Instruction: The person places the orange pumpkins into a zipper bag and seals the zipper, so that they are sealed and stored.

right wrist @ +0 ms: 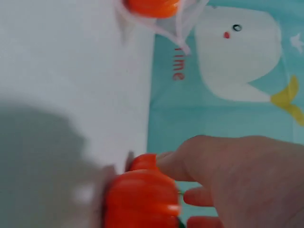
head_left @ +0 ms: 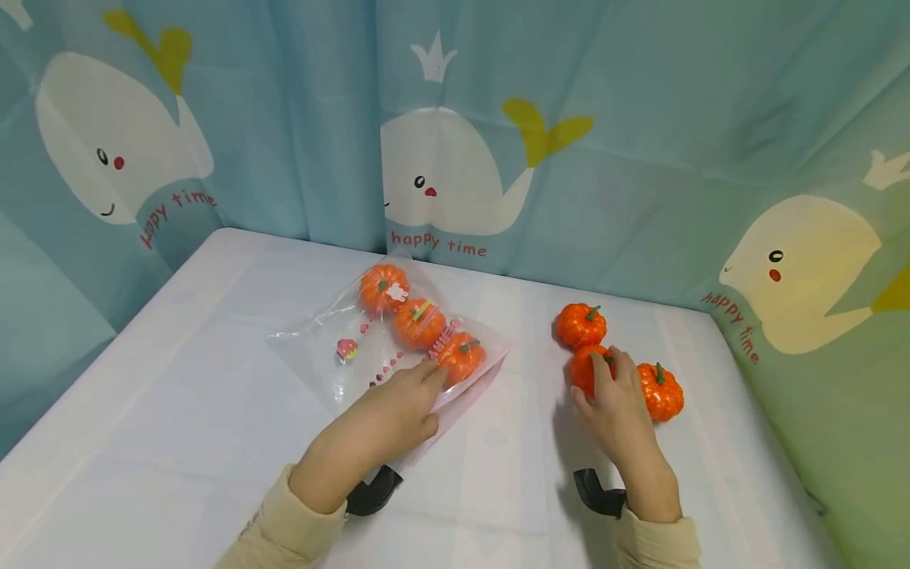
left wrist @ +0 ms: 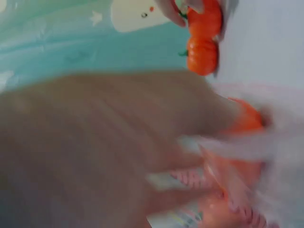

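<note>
A clear bag (head_left: 313,348) with pink print lies on the table, holding several small orange pumpkins (head_left: 419,324). My left hand (head_left: 387,415) is at the bag's pink-edged side, fingers extended over the nearest pumpkin (head_left: 462,359), thumb apart from them. In the left wrist view that hand (left wrist: 123,137) is blurred across the bag; its exact contact is unclear. To the right, my right hand (head_left: 622,415) grips the middle loose pumpkin (head_left: 584,373), thumb on its left side. Two others touch or flank it: one behind (head_left: 579,325), one to the right (head_left: 663,393).
The white table (head_left: 178,387) meets a blue-green curtain (head_left: 640,197) printed with whales along its back edge. Dark curved pieces (head_left: 373,491) show beneath both wrists. A wide strip of table lies between the bag and the loose pumpkins.
</note>
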`<action>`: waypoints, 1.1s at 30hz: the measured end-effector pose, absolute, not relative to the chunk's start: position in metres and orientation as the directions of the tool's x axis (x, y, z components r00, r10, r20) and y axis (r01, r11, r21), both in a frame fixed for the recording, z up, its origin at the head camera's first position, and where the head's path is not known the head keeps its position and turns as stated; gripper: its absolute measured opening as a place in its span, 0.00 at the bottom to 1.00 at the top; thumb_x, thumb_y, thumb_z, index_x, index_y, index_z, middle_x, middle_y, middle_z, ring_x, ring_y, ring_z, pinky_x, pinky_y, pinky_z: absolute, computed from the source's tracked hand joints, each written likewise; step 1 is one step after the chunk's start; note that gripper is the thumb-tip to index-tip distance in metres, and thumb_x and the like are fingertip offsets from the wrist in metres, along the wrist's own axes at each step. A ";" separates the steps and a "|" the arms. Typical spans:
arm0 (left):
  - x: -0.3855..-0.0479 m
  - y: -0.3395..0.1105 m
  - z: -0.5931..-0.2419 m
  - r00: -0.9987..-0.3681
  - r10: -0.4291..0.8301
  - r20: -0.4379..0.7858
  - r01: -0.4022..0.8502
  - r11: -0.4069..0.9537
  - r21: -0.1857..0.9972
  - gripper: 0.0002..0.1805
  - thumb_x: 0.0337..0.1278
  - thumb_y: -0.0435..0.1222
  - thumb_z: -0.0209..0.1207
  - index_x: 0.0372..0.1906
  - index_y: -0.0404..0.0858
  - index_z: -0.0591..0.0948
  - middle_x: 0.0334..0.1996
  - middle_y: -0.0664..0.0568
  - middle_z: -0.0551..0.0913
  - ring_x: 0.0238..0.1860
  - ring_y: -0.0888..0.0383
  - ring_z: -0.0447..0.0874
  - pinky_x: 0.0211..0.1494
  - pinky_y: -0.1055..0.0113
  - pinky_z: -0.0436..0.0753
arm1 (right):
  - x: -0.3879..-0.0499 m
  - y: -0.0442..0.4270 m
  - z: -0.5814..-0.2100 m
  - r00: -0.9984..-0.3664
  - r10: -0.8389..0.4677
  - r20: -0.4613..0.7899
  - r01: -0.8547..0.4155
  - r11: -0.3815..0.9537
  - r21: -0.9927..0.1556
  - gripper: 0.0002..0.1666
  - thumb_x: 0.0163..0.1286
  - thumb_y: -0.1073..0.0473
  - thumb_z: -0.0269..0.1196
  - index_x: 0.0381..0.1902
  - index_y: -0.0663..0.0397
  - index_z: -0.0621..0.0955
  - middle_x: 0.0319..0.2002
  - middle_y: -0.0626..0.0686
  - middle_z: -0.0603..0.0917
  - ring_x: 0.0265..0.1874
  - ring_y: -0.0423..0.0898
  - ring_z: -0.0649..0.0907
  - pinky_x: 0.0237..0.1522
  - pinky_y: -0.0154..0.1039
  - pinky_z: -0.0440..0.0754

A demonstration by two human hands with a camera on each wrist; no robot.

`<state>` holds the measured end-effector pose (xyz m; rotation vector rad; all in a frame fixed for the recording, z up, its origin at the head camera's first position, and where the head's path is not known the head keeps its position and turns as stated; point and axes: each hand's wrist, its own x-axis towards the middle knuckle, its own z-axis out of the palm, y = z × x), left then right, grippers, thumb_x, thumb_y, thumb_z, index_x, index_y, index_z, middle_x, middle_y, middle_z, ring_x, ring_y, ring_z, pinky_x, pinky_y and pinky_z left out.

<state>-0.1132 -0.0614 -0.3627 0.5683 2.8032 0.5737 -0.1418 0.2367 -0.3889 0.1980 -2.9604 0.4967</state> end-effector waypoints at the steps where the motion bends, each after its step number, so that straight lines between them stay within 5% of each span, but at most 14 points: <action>1: -0.110 -0.060 -0.364 -0.912 0.381 -0.155 0.297 0.871 0.392 0.33 0.62 0.36 0.61 0.70 0.29 0.67 0.70 0.38 0.68 0.67 0.39 0.71 0.64 0.43 0.76 | -0.142 0.238 -0.392 -0.985 -0.096 0.144 -0.137 0.940 -0.312 0.35 0.67 0.61 0.61 0.66 0.75 0.65 0.70 0.76 0.56 0.70 0.73 0.57 0.69 0.70 0.59; 7: -0.097 -0.050 -0.367 -0.961 0.223 -0.164 0.175 0.948 0.267 0.43 0.52 0.39 0.69 0.70 0.26 0.65 0.69 0.31 0.66 0.61 0.34 0.72 0.46 0.37 0.82 | -0.146 0.240 -0.400 -0.989 -0.027 0.147 -0.072 0.948 -0.311 0.39 0.65 0.60 0.63 0.67 0.75 0.63 0.73 0.77 0.51 0.71 0.75 0.53 0.68 0.72 0.57; 12: -0.094 -0.050 -0.369 -0.958 0.164 -0.235 0.108 0.967 0.233 0.46 0.49 0.40 0.70 0.73 0.31 0.63 0.70 0.31 0.64 0.63 0.32 0.70 0.41 0.29 0.78 | -0.145 0.239 -0.406 -0.996 -0.004 0.092 -0.033 0.949 -0.313 0.42 0.64 0.60 0.63 0.69 0.74 0.60 0.72 0.79 0.49 0.70 0.77 0.54 0.65 0.73 0.61; 19: -0.096 -0.053 -0.363 -0.952 0.229 -0.202 0.185 0.958 0.218 0.33 0.62 0.36 0.62 0.70 0.32 0.68 0.62 0.33 0.74 0.53 0.36 0.79 0.45 0.42 0.84 | -0.146 0.238 -0.402 -0.998 0.009 0.057 -0.011 0.942 -0.335 0.38 0.66 0.60 0.62 0.68 0.70 0.61 0.71 0.76 0.52 0.66 0.76 0.62 0.61 0.71 0.69; 25: -0.099 -0.054 -0.363 -0.950 0.290 -0.114 0.257 0.937 0.236 0.25 0.65 0.32 0.58 0.65 0.29 0.72 0.59 0.37 0.79 0.53 0.37 0.82 0.47 0.41 0.84 | -0.147 0.236 -0.402 -0.999 0.016 0.040 0.000 0.929 -0.370 0.35 0.67 0.59 0.61 0.67 0.68 0.63 0.71 0.75 0.53 0.66 0.74 0.63 0.60 0.70 0.70; 33: -0.107 -0.053 -0.367 -0.942 0.329 -0.058 0.294 0.899 0.325 0.22 0.68 0.31 0.56 0.64 0.30 0.72 0.60 0.41 0.80 0.53 0.42 0.83 0.45 0.41 0.85 | -0.147 0.227 -0.408 -0.989 -0.019 0.145 -0.074 0.921 -0.382 0.34 0.64 0.58 0.68 0.61 0.68 0.67 0.59 0.72 0.64 0.57 0.69 0.70 0.56 0.66 0.77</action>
